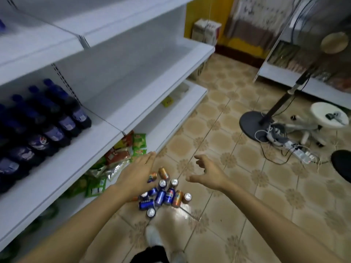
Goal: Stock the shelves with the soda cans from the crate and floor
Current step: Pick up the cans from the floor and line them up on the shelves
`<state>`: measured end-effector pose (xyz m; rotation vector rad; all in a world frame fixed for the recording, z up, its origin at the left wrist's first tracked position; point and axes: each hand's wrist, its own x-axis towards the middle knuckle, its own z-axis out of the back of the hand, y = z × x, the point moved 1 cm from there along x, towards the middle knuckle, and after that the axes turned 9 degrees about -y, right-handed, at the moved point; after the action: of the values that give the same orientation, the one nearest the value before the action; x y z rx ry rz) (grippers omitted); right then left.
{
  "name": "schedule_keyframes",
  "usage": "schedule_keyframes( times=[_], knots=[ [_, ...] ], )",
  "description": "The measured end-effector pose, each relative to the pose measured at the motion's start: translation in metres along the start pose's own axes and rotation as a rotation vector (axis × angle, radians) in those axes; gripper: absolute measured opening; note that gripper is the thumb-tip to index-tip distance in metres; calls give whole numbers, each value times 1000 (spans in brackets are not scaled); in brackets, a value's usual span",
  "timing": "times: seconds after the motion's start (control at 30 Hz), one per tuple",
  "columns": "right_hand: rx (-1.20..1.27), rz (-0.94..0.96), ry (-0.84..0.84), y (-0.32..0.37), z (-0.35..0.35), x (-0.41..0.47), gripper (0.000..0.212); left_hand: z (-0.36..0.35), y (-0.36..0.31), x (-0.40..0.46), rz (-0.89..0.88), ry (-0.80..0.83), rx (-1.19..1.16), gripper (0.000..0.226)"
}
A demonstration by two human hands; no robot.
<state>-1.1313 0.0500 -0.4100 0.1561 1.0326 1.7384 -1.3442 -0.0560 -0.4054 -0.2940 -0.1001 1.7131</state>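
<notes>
Several soda cans (pixel 163 194) lie and stand in a heap on the tiled floor, blue ones and orange ones mixed. My left hand (pixel 137 172) reaches out above the left side of the heap with its fingers straight, holding nothing. My right hand (pixel 207 173) hovers to the right of the cans, fingers spread and loosely curled, also holding nothing. The white shelf unit (pixel 133 111) runs along the left; its middle board to the right of the bottles is bare. No crate is in view.
Dark cola bottles (pixel 45 126) fill the left of the middle shelf. Snack packets (pixel 121 154) crowd the bottom shelf beside the cans. A standing fan's base (pixel 252 126), a power strip with cables (pixel 298 150) and a white stool (pixel 329 114) are at right.
</notes>
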Motion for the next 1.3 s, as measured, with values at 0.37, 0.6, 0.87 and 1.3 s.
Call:
schedule_keyframes(
  times=[0.37,0.6,0.87,1.3],
  knots=[
    [-67,-307,137,-93,-74,12,78,-131,19,-8,197,283,-199,82],
    [-125,-373,261,-153,-97,49,68,-203,9,7,398,357,-420,85],
    [-262,-425,399,-242,-124,122,44,-319,-19,45,964,526,-880,62],
    [-296,-371,289,-428,-332,357,41,-706,41,104,1957,103,-894,24]
  ],
)
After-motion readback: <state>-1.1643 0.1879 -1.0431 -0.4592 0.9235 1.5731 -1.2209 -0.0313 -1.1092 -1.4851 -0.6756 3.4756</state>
